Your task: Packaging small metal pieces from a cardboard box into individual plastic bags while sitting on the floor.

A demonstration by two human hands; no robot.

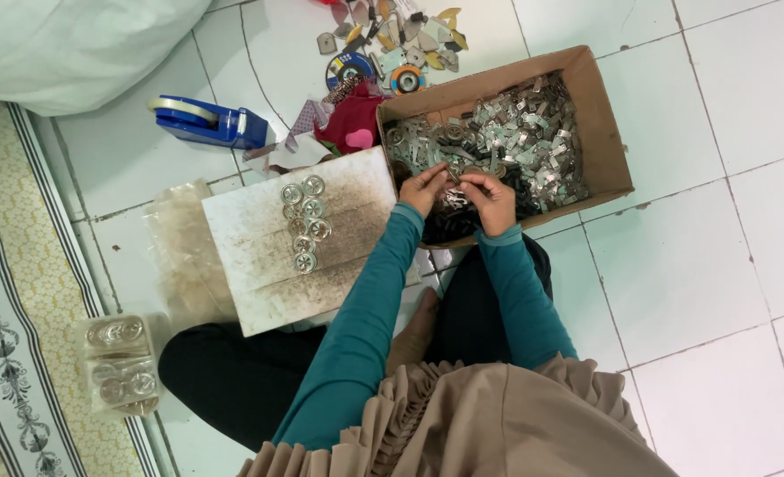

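Left hand [424, 187]: fingers pinched on a small metal piece [453, 177] you hold over the cardboard box [608, 132] | Right hand [491, 196]: fingertips closed on that piece from 3 o'clock | Advice: keep both pinches close, work above the box's loose parts | Finished discs [305, 223]: rowed on the board [259, 247] at 9 o'clock.

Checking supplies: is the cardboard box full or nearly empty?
Well stocked: the open cardboard box holds a heap of small metal parts covering its floor. Both hands work at its near edge.
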